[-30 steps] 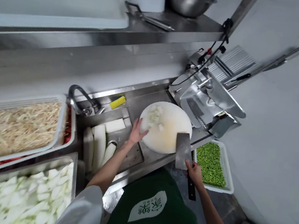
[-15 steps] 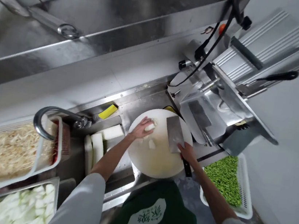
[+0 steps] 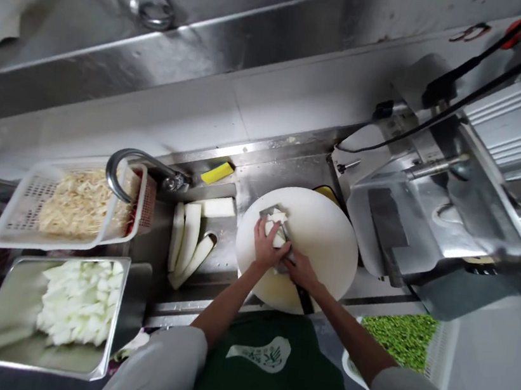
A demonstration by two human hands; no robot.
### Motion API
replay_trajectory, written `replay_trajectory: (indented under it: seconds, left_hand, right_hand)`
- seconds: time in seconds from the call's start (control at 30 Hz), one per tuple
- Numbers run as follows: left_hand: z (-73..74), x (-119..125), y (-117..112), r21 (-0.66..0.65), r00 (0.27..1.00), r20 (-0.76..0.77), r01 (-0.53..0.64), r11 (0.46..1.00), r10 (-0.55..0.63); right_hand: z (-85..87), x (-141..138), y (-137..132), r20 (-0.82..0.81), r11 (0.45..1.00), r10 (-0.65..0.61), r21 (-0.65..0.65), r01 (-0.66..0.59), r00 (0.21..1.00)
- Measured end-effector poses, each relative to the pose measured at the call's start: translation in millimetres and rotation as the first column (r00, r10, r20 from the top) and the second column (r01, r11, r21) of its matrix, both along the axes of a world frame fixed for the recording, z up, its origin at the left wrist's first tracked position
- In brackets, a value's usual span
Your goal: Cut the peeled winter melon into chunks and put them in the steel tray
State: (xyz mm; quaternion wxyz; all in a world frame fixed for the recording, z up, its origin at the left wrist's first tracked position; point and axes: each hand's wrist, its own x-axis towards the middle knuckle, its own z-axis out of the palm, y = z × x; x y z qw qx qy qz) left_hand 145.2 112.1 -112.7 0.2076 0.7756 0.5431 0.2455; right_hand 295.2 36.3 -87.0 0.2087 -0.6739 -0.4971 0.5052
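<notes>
My right hand [image 3: 302, 271] is closed round the black handle [image 3: 305, 300] of a cleaver [image 3: 267, 210], whose blade lies low over the round white cutting board [image 3: 330, 249]. Cut white pieces [image 3: 277, 219], which look like winter melon, are heaped on the blade. My left hand [image 3: 267, 246] rests over them with curved fingers, holding them against the metal. Hand and pieces hide most of the blade. Left of the board, long white strips [image 3: 190, 237] with pale green rind lie in the sink.
A metal pan [image 3: 9, 315] holds cut white pieces. Behind it stands a white basket [image 3: 28, 209] of pale shreds, near a curved faucet [image 3: 115, 169]. A slicing machine [image 3: 398, 207] is on the right, above a basket [image 3: 444, 353] of chopped greens. A yellow block [image 3: 218, 173] lies behind the sink.
The cleaver has moved left across the board to my left hand, and white pieces now sit on its blade. My view has shifted left, showing more of the pan and sink.
</notes>
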Motion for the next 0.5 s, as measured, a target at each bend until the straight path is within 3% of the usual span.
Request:
replay_trajectory:
  seconds: [0.13,0.27,0.33,0.43,0.5]
  left_hand:
    - [-4.1,6.0,-13.4,0.017,0.997,0.071,-0.041,0.999,0.04]
    - [-6.4,7.2,-30.0,0.029,0.995,0.079,0.054,0.998,-0.056]
    - [-3.8,6.7,-31.3,0.088,0.988,0.118,0.094,0.992,-0.104]
    - [13.8,-7.5,-32.0,0.156,0.978,0.176,0.081,0.984,-0.108]
    - [34.0,-31.9,-35.6,0.178,0.977,0.199,0.043,0.983,-0.079]
  right_hand:
    - [0.9,-29.4,-25.0,-0.025,0.986,-0.169,-0.012,0.169,0.985]
    - [-0.5,-37.6,-50.3,-0.023,0.954,-0.294,0.06,0.295,0.956]
    - [-1.8,-39.2,-57.2,-0.018,0.951,-0.309,0.002,0.309,0.951]
    - [2.6,-51.5,-61.7,-0.021,0.954,-0.293,-0.069,0.291,0.956]
    - [11.9,-72.3,-61.8,-0.066,0.963,-0.268,-0.035,0.266,0.961]
